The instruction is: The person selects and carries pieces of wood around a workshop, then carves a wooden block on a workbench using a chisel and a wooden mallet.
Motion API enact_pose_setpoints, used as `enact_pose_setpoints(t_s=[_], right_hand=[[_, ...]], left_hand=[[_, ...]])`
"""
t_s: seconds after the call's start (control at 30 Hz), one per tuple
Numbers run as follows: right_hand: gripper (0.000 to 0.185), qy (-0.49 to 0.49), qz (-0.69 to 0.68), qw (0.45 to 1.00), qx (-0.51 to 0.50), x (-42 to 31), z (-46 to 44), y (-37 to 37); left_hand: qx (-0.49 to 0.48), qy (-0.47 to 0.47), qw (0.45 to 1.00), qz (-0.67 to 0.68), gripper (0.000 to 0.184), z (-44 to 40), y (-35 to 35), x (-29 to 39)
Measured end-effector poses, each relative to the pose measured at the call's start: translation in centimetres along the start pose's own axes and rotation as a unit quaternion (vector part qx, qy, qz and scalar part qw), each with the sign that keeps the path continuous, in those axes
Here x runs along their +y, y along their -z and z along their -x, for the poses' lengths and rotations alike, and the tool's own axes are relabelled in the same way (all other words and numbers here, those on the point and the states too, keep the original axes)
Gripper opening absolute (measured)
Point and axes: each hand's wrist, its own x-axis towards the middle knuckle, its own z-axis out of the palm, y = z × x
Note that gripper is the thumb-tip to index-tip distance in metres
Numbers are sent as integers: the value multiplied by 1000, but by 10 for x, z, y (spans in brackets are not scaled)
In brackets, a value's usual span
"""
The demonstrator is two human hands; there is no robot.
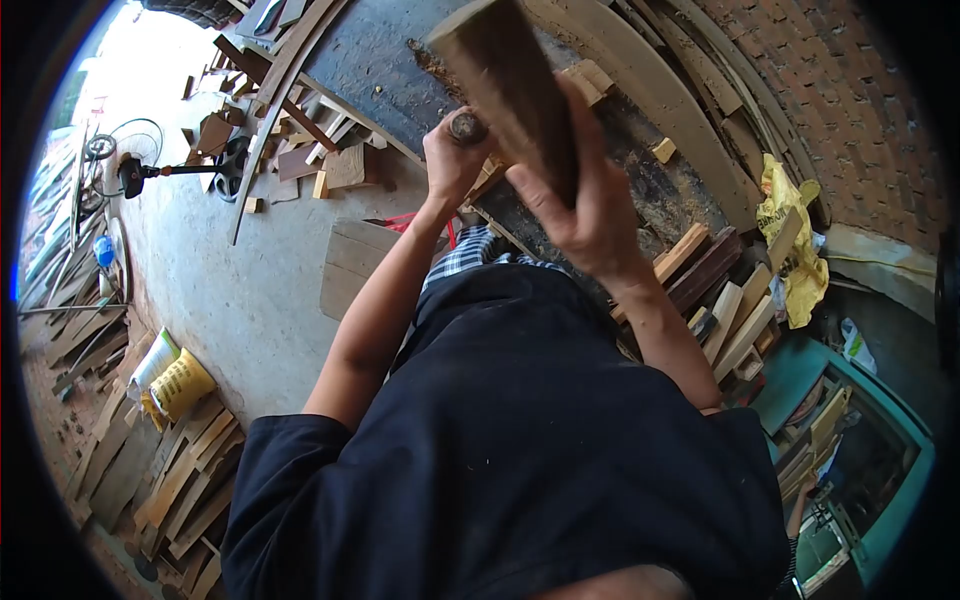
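Note:
My right hand [592,225] is closed around the lower part of a thick wooden club [505,85], which is raised and tilted over the bench. Left of it and a little lower, my left hand [450,165] grips what looks like a chisel [466,127], its round, worn handle end facing up. The fist and club hide its blade. Under both hands lies a dark workbench [375,75] with sawdust on it. Part of a wooden piece [487,178] shows between the hands, mostly covered.
Small wood blocks [663,150] lie on the bench. Stacked offcuts [735,320] and a yellow sack [790,240] are at the right, near a green-framed cabinet [890,400]. Wood scraps [348,167] litter the floor at left. A brick wall [850,100] stands far right.

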Motion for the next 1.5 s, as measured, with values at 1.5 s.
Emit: enact_pose_setpoints(t_s=[1.5], right_hand=[[74,0,104,993,55,19,11,-22]], left_hand=[[-132,-62,985,-86,34,-7,-9,2]])
